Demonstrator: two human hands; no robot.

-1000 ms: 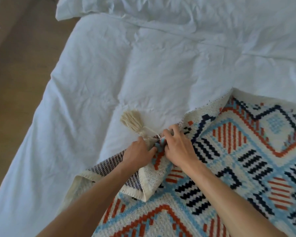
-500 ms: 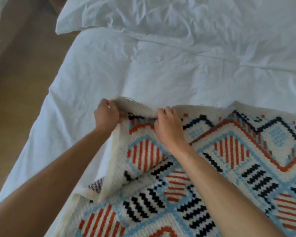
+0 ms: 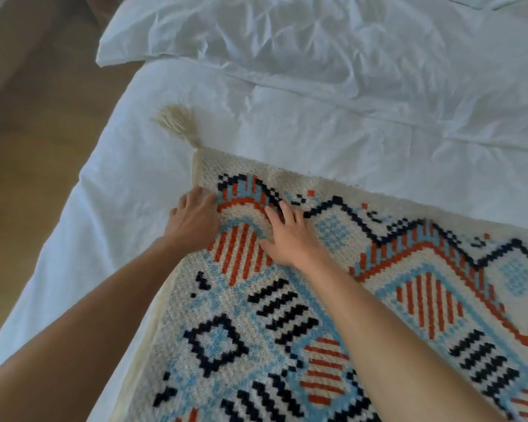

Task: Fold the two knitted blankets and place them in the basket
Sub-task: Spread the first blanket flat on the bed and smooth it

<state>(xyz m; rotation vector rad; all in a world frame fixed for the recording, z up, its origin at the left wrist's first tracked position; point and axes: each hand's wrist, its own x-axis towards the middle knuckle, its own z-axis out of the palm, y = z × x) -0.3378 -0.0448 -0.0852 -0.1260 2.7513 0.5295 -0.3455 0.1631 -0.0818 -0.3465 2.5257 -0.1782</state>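
Note:
A cream knitted blanket [image 3: 333,315] with blue, orange and navy geometric patterns lies spread flat on the white bed. Its far left corner ends in a beige tassel [image 3: 177,123] that rests on the sheet. My left hand [image 3: 192,220] lies on the blanket's left edge just below that corner, fingers apart. My right hand [image 3: 290,236] presses flat on the pattern beside it, fingers spread. Neither hand grips the fabric. Only one blanket shows, and no basket is in view.
The white bedsheet [image 3: 317,123] covers the bed, with a crumpled white duvet [image 3: 317,35] at the far end. A wooden floor [image 3: 43,132] runs along the bed's left side.
The folded-over corner has been opened out and laid flat towards the far left. Both hands have let go of the edge and now rest flat on the blanket. The tassel lies exposed.

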